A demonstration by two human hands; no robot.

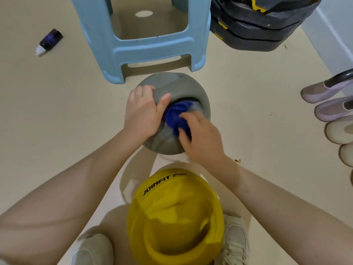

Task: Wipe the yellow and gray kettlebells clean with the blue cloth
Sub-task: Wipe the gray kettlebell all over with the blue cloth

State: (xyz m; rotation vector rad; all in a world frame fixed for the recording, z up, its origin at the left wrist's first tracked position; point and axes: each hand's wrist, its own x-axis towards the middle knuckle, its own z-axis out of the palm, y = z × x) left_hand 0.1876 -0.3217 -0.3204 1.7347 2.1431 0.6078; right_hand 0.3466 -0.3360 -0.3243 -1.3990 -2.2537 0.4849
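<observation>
Gray kettlebell (172, 87) upright (handle runs left-right); 2 hands on it.

"JOINFIT PRO" on yellow kettlebell (177, 217)

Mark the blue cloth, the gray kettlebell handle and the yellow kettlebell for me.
blue cloth (176, 116): head view, on the bunched middle.
gray kettlebell handle (179, 88): head view, on the handle's bare top.
yellow kettlebell (172, 211): head view, on the body's upper face.

Both forearms are left bare, with no sleeves seen. A thin ring (202, 118) is worn on a finger of the right hand (200, 138). Pale mesh sneakers (236, 239) with laces are worn on the feet.
</observation>
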